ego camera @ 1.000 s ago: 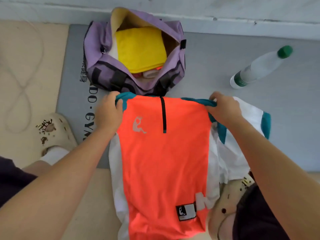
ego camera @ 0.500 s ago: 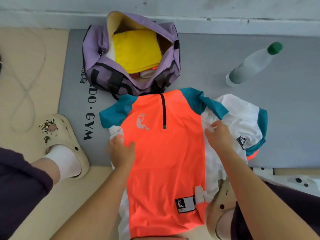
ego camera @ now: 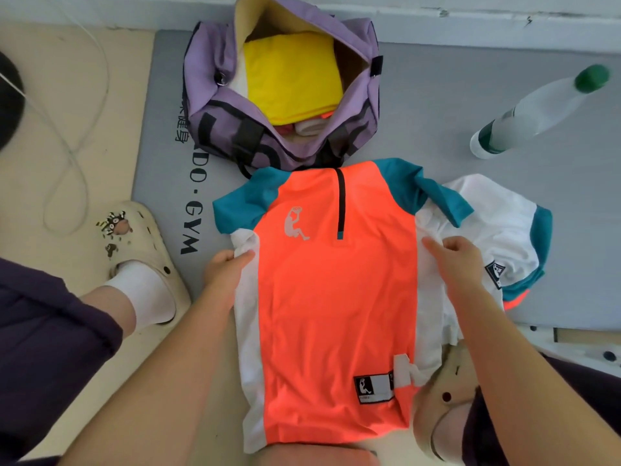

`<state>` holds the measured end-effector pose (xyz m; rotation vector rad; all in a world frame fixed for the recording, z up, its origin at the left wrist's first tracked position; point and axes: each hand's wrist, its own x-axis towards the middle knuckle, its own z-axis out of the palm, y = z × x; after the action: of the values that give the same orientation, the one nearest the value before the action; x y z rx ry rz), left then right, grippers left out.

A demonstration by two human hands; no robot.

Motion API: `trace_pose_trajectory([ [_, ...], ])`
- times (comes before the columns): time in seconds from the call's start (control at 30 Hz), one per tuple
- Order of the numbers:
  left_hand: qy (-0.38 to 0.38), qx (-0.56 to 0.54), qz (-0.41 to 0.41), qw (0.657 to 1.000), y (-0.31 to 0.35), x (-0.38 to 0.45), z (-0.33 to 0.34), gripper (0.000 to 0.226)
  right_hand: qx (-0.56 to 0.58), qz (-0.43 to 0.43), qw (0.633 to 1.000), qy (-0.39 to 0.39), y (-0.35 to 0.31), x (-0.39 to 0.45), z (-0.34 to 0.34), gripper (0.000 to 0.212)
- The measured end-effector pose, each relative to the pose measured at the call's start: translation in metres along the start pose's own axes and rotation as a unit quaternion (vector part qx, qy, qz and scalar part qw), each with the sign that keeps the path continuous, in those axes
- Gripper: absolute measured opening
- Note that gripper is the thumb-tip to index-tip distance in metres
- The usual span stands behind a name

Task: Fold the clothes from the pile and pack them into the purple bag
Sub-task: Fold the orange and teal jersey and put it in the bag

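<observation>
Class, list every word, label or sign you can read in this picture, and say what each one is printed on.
"DO·GYM": black letters on the grey mat, start hidden under the purple bag.
Two Chinese characters above them on the mat: too blurred to read.
Large black letters on the bag: folded, unreadable.
Hem label on the orange shirt: too small.
Badge on the white garment: too small.

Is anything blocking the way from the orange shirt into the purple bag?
Nothing visible does. The purple bag gapes open just beyond the orange shirt, with a yellow garment already inside. The water bottle lies off to the right.
</observation>
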<state>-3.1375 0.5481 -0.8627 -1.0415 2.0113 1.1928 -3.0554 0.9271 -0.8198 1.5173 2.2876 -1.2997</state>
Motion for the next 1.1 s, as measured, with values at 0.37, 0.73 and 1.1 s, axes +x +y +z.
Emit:
trace_pose_trajectory([
  [0.37,-0.079,-0.049,-0.032,0.995,-0.002,-0.012,-0.015,0.048,0.088,0.056,0.984,-0.146,-0.006,-0.016,-0.016,0.035],
  [0.73,0.048,-0.192,0.148,0.969,0.076,-0.032,-0.055,0.036,0.179,-0.034,0.983,-0.037,-0.063,-0.021,-0.053,0.019],
  [1.1,-0.037,-0.009,0.228,0.973,0.082,-0.033,-0.068,0.033,0.049,-0.122,0.987,-0.096,-0.067,-0.009,-0.046,0.023],
])
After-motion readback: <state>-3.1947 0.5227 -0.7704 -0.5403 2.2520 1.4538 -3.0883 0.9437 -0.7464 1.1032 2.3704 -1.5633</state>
